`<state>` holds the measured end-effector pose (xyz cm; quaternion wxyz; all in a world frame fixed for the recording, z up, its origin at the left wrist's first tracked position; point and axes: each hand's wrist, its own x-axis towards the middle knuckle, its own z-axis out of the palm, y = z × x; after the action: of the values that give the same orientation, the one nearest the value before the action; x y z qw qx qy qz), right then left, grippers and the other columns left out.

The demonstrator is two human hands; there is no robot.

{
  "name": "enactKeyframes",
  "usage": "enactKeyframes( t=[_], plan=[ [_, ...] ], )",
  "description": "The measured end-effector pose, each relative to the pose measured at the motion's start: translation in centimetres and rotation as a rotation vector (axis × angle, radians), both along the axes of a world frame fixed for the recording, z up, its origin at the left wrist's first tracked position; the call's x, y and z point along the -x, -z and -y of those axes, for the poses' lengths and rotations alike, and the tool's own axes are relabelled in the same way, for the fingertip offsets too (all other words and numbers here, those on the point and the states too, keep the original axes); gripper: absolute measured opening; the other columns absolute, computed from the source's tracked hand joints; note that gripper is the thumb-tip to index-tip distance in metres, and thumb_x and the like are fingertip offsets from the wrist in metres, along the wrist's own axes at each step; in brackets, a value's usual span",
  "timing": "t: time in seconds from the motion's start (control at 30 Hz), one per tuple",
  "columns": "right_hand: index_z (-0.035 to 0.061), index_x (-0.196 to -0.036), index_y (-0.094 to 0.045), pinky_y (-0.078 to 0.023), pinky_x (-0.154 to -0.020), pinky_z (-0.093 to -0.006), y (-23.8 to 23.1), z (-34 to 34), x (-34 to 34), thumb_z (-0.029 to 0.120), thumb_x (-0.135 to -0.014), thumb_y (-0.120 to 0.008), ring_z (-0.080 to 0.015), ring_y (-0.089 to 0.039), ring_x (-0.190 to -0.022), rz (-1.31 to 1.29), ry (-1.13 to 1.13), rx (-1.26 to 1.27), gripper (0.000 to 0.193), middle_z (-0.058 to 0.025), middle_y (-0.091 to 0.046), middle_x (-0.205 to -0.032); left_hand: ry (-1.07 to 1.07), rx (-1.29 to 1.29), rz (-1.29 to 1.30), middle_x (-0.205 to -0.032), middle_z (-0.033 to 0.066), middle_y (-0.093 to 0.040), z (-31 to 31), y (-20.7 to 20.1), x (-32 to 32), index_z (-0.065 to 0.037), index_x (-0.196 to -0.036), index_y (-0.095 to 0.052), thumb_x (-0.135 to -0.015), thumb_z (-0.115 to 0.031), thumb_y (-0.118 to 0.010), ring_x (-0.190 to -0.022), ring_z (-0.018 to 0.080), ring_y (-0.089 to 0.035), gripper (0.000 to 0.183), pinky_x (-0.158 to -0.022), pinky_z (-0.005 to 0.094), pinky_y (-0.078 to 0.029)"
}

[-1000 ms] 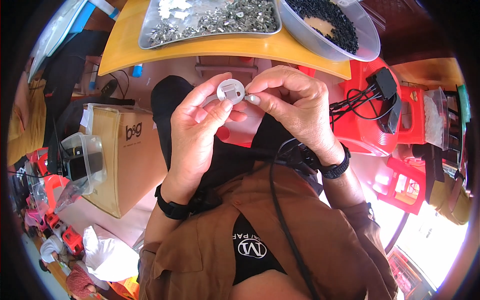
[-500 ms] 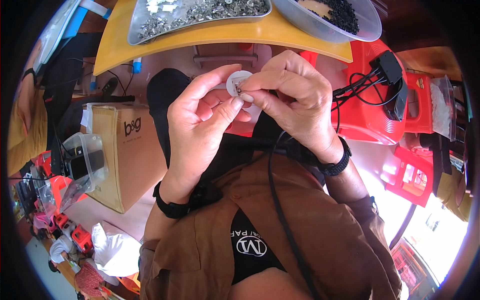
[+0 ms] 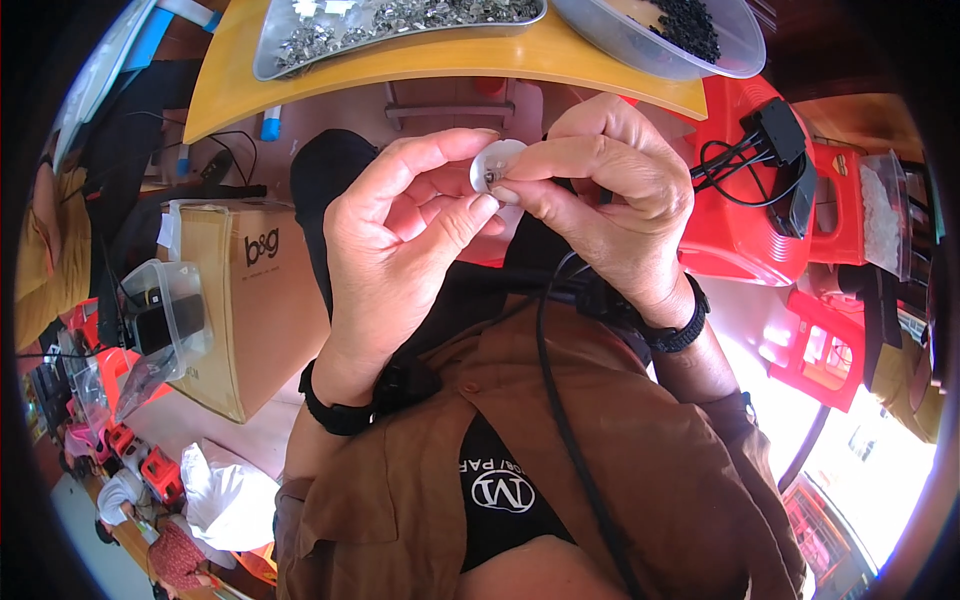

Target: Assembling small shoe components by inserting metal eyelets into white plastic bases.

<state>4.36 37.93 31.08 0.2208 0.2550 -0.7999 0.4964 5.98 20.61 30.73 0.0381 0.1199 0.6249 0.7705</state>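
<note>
Above my lap, both hands meet at a small round white plastic disc (image 3: 490, 163) with a tiny metal piece on its face. My left hand (image 3: 400, 225) pinches the disc's lower left edge between thumb and fingers. From the other side, my right hand (image 3: 610, 190) presses thumb and forefinger together at the disc's right part, and those fingertips hide what lies between them. Beyond the hands, a metal tray (image 3: 262, 62) on the yellow table (image 3: 430, 72) holds many small shiny metal pieces and a few white ones.
A clear plastic tub (image 3: 640, 62) of small black parts stands on the table's right. Red stools (image 3: 735, 245) are at my right, one bearing a black cabled device (image 3: 780, 135). At left stands a cardboard box (image 3: 270, 310). A black cable (image 3: 560, 400) runs down my front.
Both hands have shifted slightly, the right one to the right. The disc has moved a little right and is turned at a different angle between the fingers.
</note>
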Motion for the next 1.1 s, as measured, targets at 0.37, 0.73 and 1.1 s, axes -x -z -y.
enactKeyframes(
  t=[0.37, 0.73, 1.1],
  plan=[
    [0.0092, -0.078, -0.069, -0.049, -0.054, -0.0268, -0.2, 0.4, -0.6, 0.004, -0.063, -0.076, -0.0162, -0.060, -0.064, -0.085, 0.094, -0.102, 0.018, -0.0017, -0.059, -0.072, 0.022, -0.110, 0.104, -0.099, 0.0136, -0.064, 0.0, -0.5, -0.1, 0.006, -0.116, -0.055, -0.090, -0.001, -0.056, -0.081, 0.0179, -0.065, 0.027, -0.071, 0.0284, -0.057],
    [0.0064, -0.083, -0.069, -0.047, -0.051, -0.0279, 0.8, 0.8, -0.9, 0.001, -0.061, -0.078, -0.0160, -0.058, -0.061, -0.332, 0.080, -0.212, 0.024, -0.0038, -0.058, -0.075, -0.063, -0.157, 0.126, -0.093, 0.0137, -0.064, -0.4, -0.1, -0.5, 0.007, -0.104, -0.056, -0.087, 0.007, -0.056, -0.075, 0.0160, -0.065, 0.018, -0.064, 0.0278, -0.058],
    [0.0069, -0.086, -0.069, -0.046, -0.048, -0.0263, 1.2, 1.1, -1.1, 0.001, -0.062, -0.078, -0.0152, -0.057, -0.060, -0.313, 0.123, -0.150, 0.026, -0.0035, -0.058, -0.075, -0.094, -0.140, 0.147, -0.092, 0.0133, -0.064, -0.3, 0.0, -0.8, 0.007, -0.104, -0.056, -0.085, 0.007, -0.059, -0.075, 0.0158, -0.065, 0.019, -0.063, 0.0276, -0.059]
  ],
)
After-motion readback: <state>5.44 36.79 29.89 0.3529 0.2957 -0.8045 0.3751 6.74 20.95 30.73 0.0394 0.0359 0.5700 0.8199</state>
